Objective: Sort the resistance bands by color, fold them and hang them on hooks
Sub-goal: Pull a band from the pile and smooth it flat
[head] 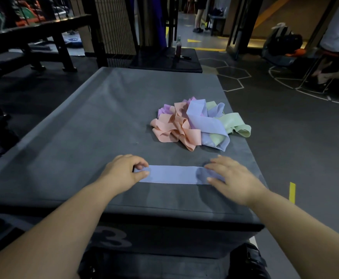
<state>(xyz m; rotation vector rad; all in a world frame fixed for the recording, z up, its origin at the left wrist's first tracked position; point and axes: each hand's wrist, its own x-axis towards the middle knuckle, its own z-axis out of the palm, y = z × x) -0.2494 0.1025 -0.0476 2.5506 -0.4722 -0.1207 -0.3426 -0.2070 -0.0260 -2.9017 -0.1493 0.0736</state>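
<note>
A light blue resistance band (174,174) lies flat as a folded strip near the front of the grey padded box (88,137). My left hand (124,170) pinches the strip's left end between thumb and fingers. My right hand (233,176) rests flat on its right end, fingers spread. Behind the strip sits a tangled pile of bands: peach ones (172,127) on the left, a blue one (206,121) in the middle, pale green (235,123) on the right and purple (166,109) at the back.
Behind the box stands a black platform (154,61) with a bottle (178,46) on it. A wire grid panel (114,27) and a black rack (33,37) are at the back left. People stand at the far back and right. Yellow tape (292,192) marks the floor.
</note>
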